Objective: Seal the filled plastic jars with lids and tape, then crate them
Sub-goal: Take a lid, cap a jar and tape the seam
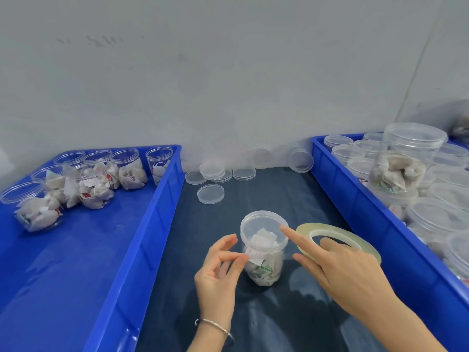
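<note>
Between a big blue plastic crate (pixel 83 250) left and another (pixel 355 199) right, near middle: small clear plastic jar with lid (pixel 264 247), left hand (pixel 218 270) pinching sticky tape end by it, right hand (pixel 337 265) gripping flat clear tape roll (pixel 337 240), finger on lid; could tip, tape could crumple.

Both crates (pixel 162 224) are bright blue, on a dark navy tabletop (pixel 266 194). The tape roll (pixel 304 228) is pale yellow; the lids (pixel 210 193) are clear.
</note>
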